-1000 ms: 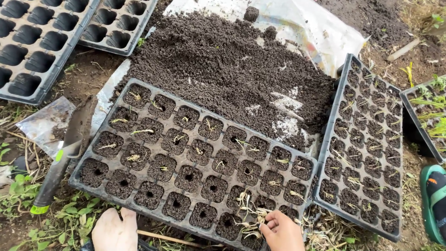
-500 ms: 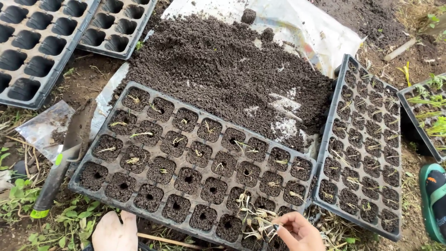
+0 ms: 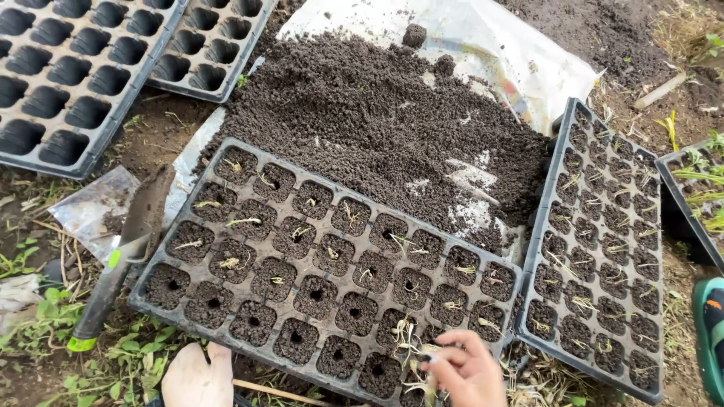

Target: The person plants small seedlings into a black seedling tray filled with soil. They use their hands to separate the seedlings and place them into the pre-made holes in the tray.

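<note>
- Head view, nearest edge: the right hand (image 3: 466, 371) sits at 6 o'clock, fingers pinched shut on a pale seedling (image 3: 424, 360) taken from a loose clump of seedlings (image 3: 407, 343) lying over the near cells of the tray (image 3: 332, 271).
- Left hand (image 3: 199, 377) rests at 7 o'clock just below the tray's near rim, mostly cut off by the frame; whether it is open or closed cannot be told. A thin stick (image 3: 279, 392) lies beside it.
- Tray fills the middle, black, its cells packed with soil. Near-row cells show bare dibbled holes; cells farther back and toward 9 o'clock each hold a small pale seedling.
- Trowel (image 3: 124, 252) lies at 9 o'clock, just beside the tray's left rim, blade pointing away, green-tipped handle (image 3: 81, 343) toward the weeds (image 3: 128, 358).
- Plastic scrap (image 3: 94, 207) lies under and beside the trowel blade.
- Second tray (image 3: 603, 256) lies at 3 o'clock, touching the first tray's right end, every cell filled with soil and seedlings.
- Green shoe (image 3: 709, 332) shows at 4 o'clock at the frame edge.
- Soil heap (image 3: 377, 120) spreads at 12 o'clock on a white sheet (image 3: 520, 53), reaching the far rim of the middle tray.
- Empty trays (image 3: 98, 60) lie at 10 to 11 o'clock, cells bare.
- Another tray with taller green shoots (image 3: 697, 188) sits at 2 o'clock.
</note>
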